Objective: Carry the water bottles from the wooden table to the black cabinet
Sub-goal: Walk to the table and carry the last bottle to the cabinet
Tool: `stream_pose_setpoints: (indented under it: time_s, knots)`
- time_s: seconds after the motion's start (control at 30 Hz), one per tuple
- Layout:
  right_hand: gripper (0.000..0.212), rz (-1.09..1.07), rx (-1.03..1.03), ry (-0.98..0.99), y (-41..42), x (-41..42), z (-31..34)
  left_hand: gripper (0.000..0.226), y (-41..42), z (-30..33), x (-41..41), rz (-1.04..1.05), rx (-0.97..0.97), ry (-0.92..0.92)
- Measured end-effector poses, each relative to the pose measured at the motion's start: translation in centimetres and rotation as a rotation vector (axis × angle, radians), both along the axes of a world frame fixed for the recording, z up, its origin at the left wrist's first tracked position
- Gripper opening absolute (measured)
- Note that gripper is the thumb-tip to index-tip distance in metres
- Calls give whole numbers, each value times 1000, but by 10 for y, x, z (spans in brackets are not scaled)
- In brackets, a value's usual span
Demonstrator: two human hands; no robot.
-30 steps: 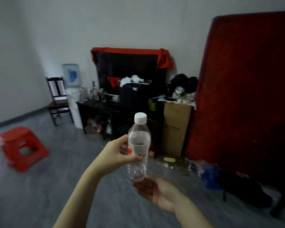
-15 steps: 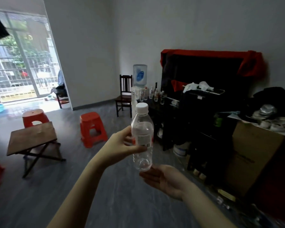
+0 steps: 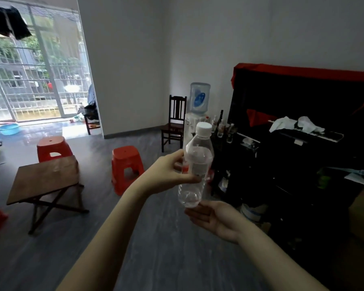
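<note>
Bottle: a clear water bottle (image 3: 194, 164) with a white cap, tilted slightly, held in mid-air over the grey floor.
Hands: the left hand (image 3: 170, 170) grips the bottle's labelled middle; the right hand (image 3: 213, 219), palm up with fingers relaxed, sits just under its base.
Worktop: a folding wooden worktop (image 3: 44, 178) stands at left, near two red stools (image 3: 127, 164).
Cabinet: a black cabinet (image 3: 292, 156) stands at right, beside a water dispenser (image 3: 199, 101) and a dark chair (image 3: 174, 120).
</note>
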State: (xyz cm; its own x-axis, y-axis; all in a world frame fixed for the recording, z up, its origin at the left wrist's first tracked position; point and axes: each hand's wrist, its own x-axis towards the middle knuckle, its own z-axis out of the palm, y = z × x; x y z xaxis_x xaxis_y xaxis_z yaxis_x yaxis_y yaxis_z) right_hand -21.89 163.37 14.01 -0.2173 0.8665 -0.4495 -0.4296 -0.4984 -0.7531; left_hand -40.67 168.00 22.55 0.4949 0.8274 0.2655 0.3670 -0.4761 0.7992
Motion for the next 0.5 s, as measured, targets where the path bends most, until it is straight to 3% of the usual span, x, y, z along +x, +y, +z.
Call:
stream_pose_setpoints:
  time_s: [0.5]
  knots:
    - [26,-82,-4,46,226,53,-17,60,250,-17,52,-80,6,35]
